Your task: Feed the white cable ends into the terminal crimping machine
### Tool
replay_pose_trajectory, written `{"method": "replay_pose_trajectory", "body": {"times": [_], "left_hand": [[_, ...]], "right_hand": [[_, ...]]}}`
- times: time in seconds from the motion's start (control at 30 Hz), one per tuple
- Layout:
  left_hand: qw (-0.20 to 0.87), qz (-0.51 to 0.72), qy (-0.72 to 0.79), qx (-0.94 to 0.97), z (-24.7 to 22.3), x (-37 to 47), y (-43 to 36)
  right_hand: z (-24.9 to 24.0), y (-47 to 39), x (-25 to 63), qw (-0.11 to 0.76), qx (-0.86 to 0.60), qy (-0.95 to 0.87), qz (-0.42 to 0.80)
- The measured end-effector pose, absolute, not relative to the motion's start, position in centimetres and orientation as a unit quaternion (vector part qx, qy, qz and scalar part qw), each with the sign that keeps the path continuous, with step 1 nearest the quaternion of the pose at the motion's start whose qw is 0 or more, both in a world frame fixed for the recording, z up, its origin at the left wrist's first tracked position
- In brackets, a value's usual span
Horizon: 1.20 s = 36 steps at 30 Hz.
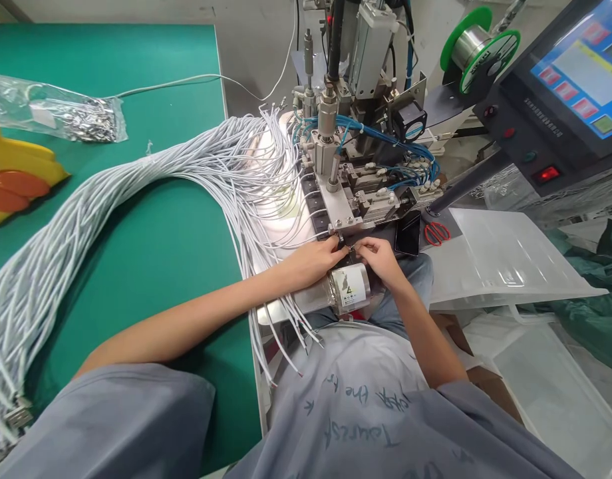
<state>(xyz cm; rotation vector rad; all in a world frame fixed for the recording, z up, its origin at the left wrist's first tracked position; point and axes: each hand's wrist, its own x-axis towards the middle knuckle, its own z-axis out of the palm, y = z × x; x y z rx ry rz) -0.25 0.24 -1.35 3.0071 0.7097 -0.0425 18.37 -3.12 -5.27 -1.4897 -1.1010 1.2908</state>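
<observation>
My left hand (316, 261) is at the front end of the machine's fixture, fingers closed together near a dark block. What those fingertips pinch is too small to make out. Just to its right, my right hand (380, 258) is closed in a pinch on something tiny beside the fixture. Directly below both hands sits a round metal container with a white label (350, 287) and clear plastic around it. White cables (221, 156) fan out from the left toward the fixture, several with their ends lying in its slots. Other loose ends hang under my left forearm.
The benchtop machine (330, 159) stands ahead, with a tilted control screen (580, 73) and a wire spool (478, 50) at right. Red-handled scissors (436, 233) and a black phone (408, 234) lie near my right hand. A bag of metal parts (89, 120) and a yellow plush (21, 169) are left.
</observation>
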Motion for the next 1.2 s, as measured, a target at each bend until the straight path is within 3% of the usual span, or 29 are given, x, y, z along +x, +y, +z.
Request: {"method": "replay_pose_trajectory", "body": {"times": [0.87, 1.2], "left_hand": [[-0.017, -0.051, 0.207, 0.977, -0.75, -0.01, 0.15], [-0.003, -0.028, 0.194, 0.981, -0.66, 0.13, 0.09]], "right_hand": [[-4.72, -2.81, 18.54, 0.392, -0.584, -0.467, 0.536], [-5.07, -2.67, 18.38, 0.412, -0.589, -0.492, 0.491]]}}
